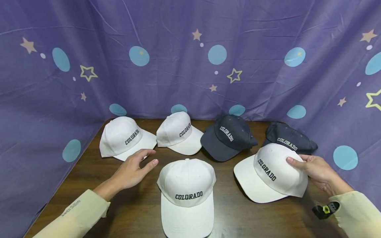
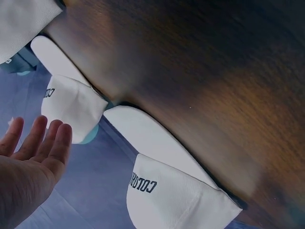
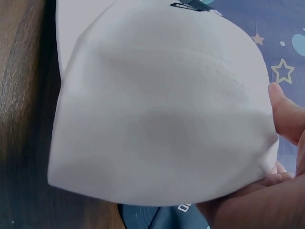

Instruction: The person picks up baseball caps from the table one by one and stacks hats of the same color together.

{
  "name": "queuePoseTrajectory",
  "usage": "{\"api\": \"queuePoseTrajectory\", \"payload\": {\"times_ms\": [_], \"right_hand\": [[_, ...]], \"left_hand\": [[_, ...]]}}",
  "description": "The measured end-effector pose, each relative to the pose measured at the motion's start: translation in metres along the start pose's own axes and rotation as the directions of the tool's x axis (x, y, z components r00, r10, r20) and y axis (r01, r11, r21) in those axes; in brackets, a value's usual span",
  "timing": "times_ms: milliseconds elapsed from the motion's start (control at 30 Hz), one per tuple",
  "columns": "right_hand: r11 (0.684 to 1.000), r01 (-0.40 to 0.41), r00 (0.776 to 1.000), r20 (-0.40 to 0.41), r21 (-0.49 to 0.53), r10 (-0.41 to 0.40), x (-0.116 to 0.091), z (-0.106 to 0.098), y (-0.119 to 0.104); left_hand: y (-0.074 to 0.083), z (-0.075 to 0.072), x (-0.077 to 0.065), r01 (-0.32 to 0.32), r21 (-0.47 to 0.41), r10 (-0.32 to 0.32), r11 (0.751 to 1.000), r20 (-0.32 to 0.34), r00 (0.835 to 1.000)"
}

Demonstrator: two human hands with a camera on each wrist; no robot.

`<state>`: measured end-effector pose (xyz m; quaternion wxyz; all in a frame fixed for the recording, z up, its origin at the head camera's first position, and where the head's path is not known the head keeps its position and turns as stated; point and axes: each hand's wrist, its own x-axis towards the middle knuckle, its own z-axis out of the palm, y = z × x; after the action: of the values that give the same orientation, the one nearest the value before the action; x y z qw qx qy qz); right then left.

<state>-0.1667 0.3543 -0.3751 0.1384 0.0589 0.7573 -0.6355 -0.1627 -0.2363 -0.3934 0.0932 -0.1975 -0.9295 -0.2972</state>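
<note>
My right hand [image 1: 319, 172] grips the back of a white cap [image 1: 278, 168] lettered COLORADO, thumb on top of the crown and fingers underneath. In the right wrist view, the crown of this white cap [image 3: 162, 124] fills most of the picture. My left hand [image 1: 132, 170] is held over the table with fingers spread and nothing in it. It lies between the back-left white cap [image 1: 119, 137] and the front-middle white cap [image 1: 188, 185], whose brim points toward me. The left wrist view shows the same empty hand [image 2: 35, 162], palm visible.
Another white cap [image 1: 178, 132] sits at the back, beside a dark navy cap [image 1: 230, 137]. A second navy cap [image 1: 288, 137] is partly hidden behind the held one. All rest on a brown wooden table [image 1: 131, 211]. A purple starred curtain [image 1: 178, 79] hangs behind.
</note>
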Motion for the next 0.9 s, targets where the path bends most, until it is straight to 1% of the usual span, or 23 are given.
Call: {"api": "queuePoseTrajectory", "payload": {"times_ms": [133, 400, 900], "right_hand": [[0.998, -0.009, 1.0, 0.026, 0.06, 0.007, 0.0, 0.001, -0.001], [0.989, 0.051, 0.995, 0.079, 0.141, -0.062, 0.001, 0.005, -0.003], [0.979, 0.123, 0.982, 0.121, 0.164, -0.144, -0.007, 0.009, -0.013]], "left_hand": [[0.0, -0.001, 0.0, -0.001, 0.001, 0.001, 1.0, -0.001, 1.0], [-0.001, -0.002, -0.001, -0.007, -0.003, 0.007, 1.0, -0.009, 1.0], [-0.001, -0.001, -0.001, 0.002, 0.0, -0.002, 1.0, -0.006, 1.0]]}}
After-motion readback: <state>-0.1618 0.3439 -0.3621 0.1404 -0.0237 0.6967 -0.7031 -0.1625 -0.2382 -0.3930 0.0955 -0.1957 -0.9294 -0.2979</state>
